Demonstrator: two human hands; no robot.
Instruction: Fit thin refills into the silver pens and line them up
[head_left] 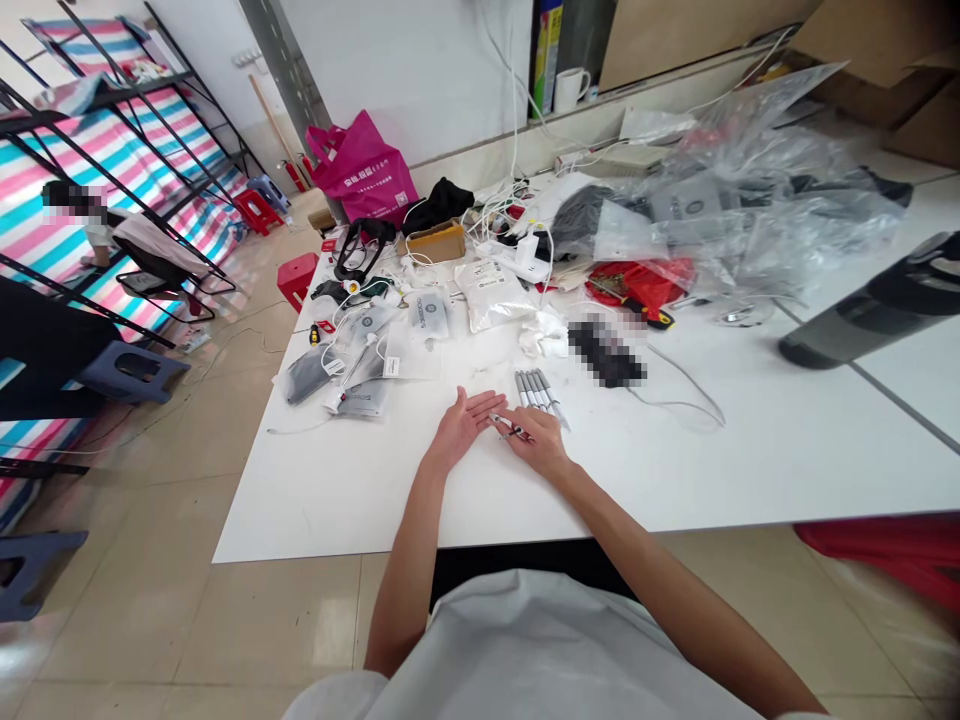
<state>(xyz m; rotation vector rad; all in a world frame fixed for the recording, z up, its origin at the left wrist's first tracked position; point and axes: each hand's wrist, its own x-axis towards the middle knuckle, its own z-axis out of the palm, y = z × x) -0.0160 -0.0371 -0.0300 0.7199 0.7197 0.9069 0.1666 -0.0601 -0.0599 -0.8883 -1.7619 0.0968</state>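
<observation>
White and black, a slim pen-like stick lies clamped in the curled fingers of the right hand, just above the near part of the white tabletop. Its far left end comes close to the fingertips of the left hand, which is spread flat, palm up, with nothing visible in it. Whether that end is capped is too small to tell; if bare, it could mark the skin. Being so thin, the stick might slip from a loose pinch and roll toward the near edge.

Just beyond the right hand, a row of grey-and-white capped markers lies side by side; a careless knuckle could scatter them. Farther right, a thin pale looped cable might snag a forearm swung that way. Far left, frosted plastic pouches crowd together, where a small dropped piece could get lost.
</observation>
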